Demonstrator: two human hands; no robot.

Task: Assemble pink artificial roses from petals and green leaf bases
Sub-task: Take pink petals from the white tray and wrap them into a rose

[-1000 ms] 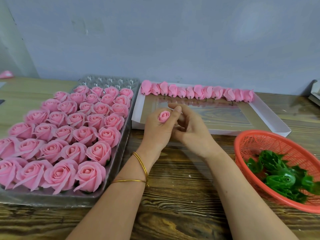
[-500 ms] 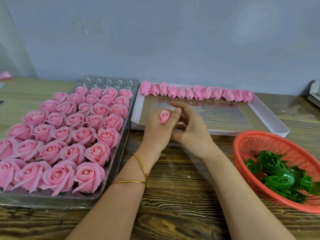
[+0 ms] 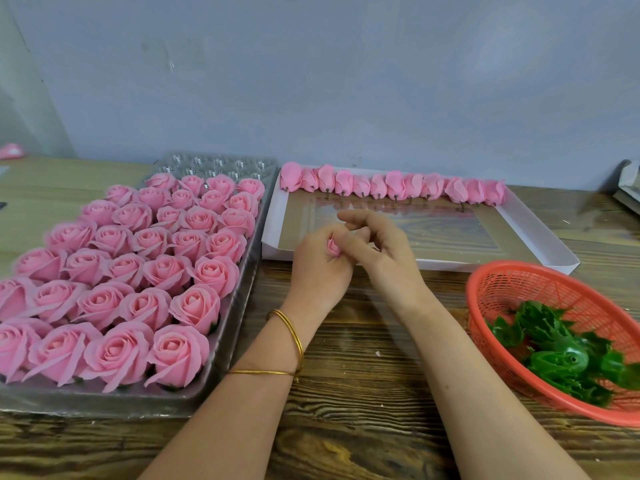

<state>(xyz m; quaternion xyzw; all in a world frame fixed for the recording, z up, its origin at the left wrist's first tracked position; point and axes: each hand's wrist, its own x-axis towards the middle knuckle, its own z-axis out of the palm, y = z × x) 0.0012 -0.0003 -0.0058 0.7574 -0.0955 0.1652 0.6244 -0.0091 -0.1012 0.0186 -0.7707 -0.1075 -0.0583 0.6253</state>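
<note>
My left hand (image 3: 320,268) grips a small pink rose bud (image 3: 333,246), mostly hidden inside the curled fingers. My right hand (image 3: 377,251) crosses in front of it, its thumb and a finger touching the bud while the other fingers lift loosely above. A row of pink buds (image 3: 391,185) on short stems lines the far edge of a shallow white box lid (image 3: 540,233). Green leaf bases (image 3: 561,355) lie in an orange mesh basket (image 3: 502,285) at the right.
A clear plastic tray (image 3: 239,306) at the left holds several rows of finished pink roses (image 3: 138,271). The wooden tabletop (image 3: 363,393) runs under my forearms. A grey wall stands close behind. Another box corner (image 3: 628,188) shows at the far right.
The bud has sunk deeper into my left hand. My right hand's fingers have moved over the bud, with the upper fingers now lifted and spread.
</note>
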